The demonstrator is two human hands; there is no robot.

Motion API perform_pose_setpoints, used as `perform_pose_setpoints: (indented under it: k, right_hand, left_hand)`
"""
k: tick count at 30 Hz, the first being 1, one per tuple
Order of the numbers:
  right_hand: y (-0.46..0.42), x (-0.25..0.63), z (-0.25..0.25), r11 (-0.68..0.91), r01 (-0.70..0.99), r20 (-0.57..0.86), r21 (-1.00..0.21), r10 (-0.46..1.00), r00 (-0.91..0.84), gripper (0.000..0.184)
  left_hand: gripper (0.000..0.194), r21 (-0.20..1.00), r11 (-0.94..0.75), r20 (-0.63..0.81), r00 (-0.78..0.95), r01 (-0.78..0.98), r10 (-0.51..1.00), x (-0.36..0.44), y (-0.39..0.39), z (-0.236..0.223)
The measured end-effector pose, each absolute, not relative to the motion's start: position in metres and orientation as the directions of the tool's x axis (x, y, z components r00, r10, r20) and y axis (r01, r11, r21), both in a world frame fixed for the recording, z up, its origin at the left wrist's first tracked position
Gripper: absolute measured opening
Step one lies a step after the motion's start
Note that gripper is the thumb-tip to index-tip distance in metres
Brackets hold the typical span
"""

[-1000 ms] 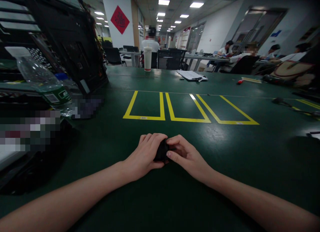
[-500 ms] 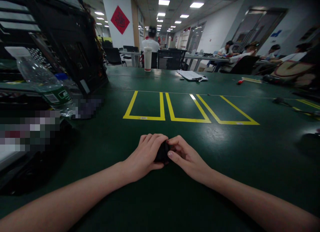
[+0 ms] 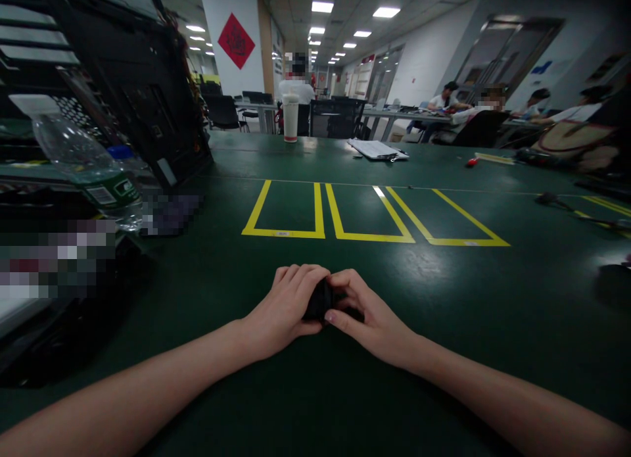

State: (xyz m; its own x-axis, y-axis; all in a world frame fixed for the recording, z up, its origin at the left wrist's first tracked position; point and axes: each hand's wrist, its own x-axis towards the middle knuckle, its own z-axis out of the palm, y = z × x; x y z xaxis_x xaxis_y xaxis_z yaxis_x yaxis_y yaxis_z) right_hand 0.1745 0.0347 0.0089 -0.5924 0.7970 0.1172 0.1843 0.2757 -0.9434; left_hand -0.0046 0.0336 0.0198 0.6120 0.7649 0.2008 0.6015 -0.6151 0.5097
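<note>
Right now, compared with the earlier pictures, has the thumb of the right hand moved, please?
Yes, slightly: the thumb of the right hand has shifted down and a little left in view, farther from the fixed yellow tape.

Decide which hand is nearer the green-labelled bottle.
Left: the left hand is right of the bottle, closer to the wearer; the right hand is farther right, beyond the left.

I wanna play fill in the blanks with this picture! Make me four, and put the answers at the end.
1. The left hand and right hand are both at a small object coloured ____.
2. The tape on the table is coloured ____.
3. In the picture, the papers lie to the ____ of the tall cup.
4. The cap of the green-labelled bottle is coloured ____.

Missing words: black; yellow; right; white.
</note>
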Motion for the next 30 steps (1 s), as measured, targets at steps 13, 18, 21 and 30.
perform_pose_setpoints:
  k: [13, 18, 21, 30]
  right_hand:
    - [0.035, 0.172, 0.005, 0.228, 0.161, 0.095, -0.960, 0.809, -0.580, 0.016]
    - [0.035, 0.173, 0.003, 0.249, 0.183, 0.107, -0.951, 0.820, -0.562, 0.018]
    - [0.034, 0.173, 0.002, 0.286, 0.176, 0.148, -0.942, 0.823, -0.549, 0.023]
    - [0.034, 0.173, 0.004, 0.220, 0.141, 0.112, -0.965, 0.837, -0.535, 0.018]
  left_hand:
    - [0.055, 0.491, -0.618, 0.182, 0.621, 0.614, 0.762, -0.004, 0.034, 0.022]
    - [0.055, 0.507, -0.625, 0.204, 0.621, 0.594, 0.756, -0.003, 0.033, 0.024]
    - [0.059, 0.522, -0.622, 0.231, 0.606, 0.583, 0.761, -0.002, 0.032, 0.024]
    - [0.052, 0.524, -0.626, 0.199, 0.631, 0.578, 0.750, -0.006, 0.031, 0.029]
